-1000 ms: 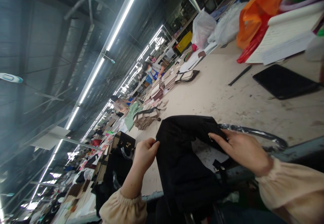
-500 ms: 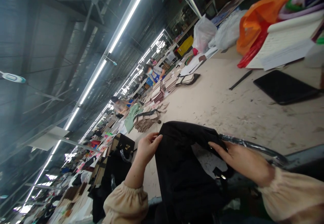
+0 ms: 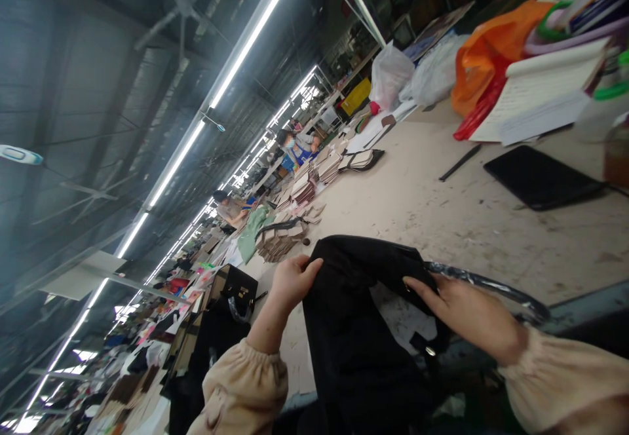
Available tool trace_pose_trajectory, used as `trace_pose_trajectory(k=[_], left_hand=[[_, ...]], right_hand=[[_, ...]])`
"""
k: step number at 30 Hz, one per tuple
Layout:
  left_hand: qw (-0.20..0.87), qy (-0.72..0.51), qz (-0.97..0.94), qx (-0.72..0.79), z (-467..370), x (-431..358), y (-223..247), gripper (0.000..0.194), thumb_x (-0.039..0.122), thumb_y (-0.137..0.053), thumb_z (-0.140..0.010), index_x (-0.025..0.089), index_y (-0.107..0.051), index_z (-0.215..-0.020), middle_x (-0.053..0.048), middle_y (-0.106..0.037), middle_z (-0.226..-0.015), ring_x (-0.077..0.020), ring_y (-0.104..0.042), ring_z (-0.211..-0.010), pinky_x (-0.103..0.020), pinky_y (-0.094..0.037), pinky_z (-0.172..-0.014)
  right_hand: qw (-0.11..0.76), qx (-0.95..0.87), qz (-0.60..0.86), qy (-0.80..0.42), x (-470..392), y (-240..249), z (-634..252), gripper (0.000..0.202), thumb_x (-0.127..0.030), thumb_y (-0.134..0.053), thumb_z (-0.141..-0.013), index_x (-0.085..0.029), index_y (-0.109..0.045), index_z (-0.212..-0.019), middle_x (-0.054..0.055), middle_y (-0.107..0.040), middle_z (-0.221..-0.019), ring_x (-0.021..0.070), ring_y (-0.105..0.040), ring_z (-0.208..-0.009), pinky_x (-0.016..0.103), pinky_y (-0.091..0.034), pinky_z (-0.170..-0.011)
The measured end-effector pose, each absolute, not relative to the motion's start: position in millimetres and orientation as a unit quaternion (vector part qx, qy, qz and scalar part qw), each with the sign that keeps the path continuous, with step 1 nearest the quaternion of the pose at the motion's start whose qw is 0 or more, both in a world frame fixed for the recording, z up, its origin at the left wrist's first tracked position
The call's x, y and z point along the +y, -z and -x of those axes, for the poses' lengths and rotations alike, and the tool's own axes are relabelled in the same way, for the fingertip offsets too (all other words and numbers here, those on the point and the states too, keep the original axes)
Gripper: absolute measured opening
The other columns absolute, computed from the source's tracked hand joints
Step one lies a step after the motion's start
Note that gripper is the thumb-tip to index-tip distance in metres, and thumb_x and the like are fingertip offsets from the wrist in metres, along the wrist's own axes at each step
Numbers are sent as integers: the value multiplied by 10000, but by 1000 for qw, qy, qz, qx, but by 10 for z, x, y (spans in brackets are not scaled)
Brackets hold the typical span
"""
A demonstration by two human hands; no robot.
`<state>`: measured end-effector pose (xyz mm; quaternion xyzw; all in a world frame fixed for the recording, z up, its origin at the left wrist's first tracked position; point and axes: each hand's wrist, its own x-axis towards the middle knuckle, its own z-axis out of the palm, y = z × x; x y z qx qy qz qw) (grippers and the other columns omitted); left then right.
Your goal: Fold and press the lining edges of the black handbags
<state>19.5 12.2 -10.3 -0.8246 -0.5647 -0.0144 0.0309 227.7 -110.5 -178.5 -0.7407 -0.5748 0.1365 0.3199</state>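
A black bag [image 3: 351, 337] with soft fabric showing hangs between my hands at the near edge of the table. My left hand [image 3: 295, 281] pinches its upper left corner, thumb on top. On the other side, my right hand [image 3: 462, 304] grips the upper right edge, with its fingers hidden behind the material. A handle wrapped in clear plastic [image 3: 491, 291] curves out past my right wrist. Below that hand a small metal fitting [image 3: 430, 351] glints on a black tab. The bag's lower part is dark and hard to make out.
Left of me stand finished-looking black bags [image 3: 240, 291]. Stacks of cut pieces [image 3: 282, 238] and a green cloth [image 3: 251, 233] lie farther along the table [image 3: 393, 206]. To the right are a black tablet-like slab [image 3: 540, 176], a notebook [image 3: 550, 88] and an orange bag [image 3: 491, 48]. Other people work beyond.
My view has shifted slightly. Both hands keep their hold on the black bag, and its position has barely altered.
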Motion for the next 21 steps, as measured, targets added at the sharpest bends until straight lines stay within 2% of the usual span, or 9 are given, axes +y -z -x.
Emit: trace_pose_trajectory(k=[2,4,7,11,15,17,19,21], left_hand=[[31,16,826,-563,-283,179,82,401,518,-449,-840,187,-642,-721,6,-555,-613,-129,-504,-613,-223,-291,-555],[42,17,824,-565,-382,241,77,348,470,-475,-840,188,-674,-802,-15,-620,-694,-146,-548,-685,-225,-324,-596],[60,11,820,-569,-498,317,95,282,352,-506,-825,166,-650,-670,-29,-604,-626,-158,-549,-663,-242,-326,-606],[62,12,811,-582,-563,370,135,273,318,-513,-817,167,-618,-615,-45,-613,-628,-181,-570,-691,-258,-353,-637],[45,25,794,-605,-622,447,166,224,298,-544,-793,164,-629,-635,-88,-658,-727,-239,-608,-838,-298,-401,-740],[22,41,786,-617,-653,490,161,185,283,-571,-772,160,-638,-653,-103,-673,-780,-262,-604,-920,-322,-411,-807],[-23,61,777,-626,-653,489,137,178,306,-596,-758,153,-656,-689,-102,-683,-795,-268,-610,-933,-334,-427,-835],[-79,89,768,-629,-586,390,122,254,377,-590,-773,143,-680,-816,-100,-697,-850,-257,-628,-916,-330,-456,-831]], right_hand=[[325,-589,727,-140,-1108,1766,-2279,475,-493,-333,-909,-192,-680,-1029,96,-687,-701,193,-637,-547,252,-407,-457],[333,-594,719,-138,-1107,1757,-2282,467,-496,-338,-906,-203,-684,-1019,91,-689,-700,190,-636,-534,248,-402,-441],[347,-594,713,-132,-1105,1757,-2292,458,-502,-338,-903,-221,-682,-1019,75,-692,-698,182,-624,-499,247,-390,-413],[373,-620,684,-90,-1121,1762,-2257,446,-472,-327,-921,-216,-684,-994,79,-705,-773,163,-609,-488,250,-397,-420],[419,-663,620,-12,-1174,1762,-2110,379,-426,-374,-932,-211,-686,-947,75,-700,-808,167,-649,-655,248,-464,-591],[411,-665,624,7,-1198,1759,-2041,356,-426,-401,-922,-206,-682,-916,72,-696,-791,191,-658,-735,265,-469,-653],[370,-646,667,-6,-1207,1759,-2012,381,-440,-389,-920,-196,-681,-897,76,-690,-727,204,-659,-680,269,-451,-587],[327,-612,718,-51,-1199,1762,-2027,420,-454,-359,-926,-188,-683,-897,69,-674,-625,197,-642,-550,260,-392,-473]])
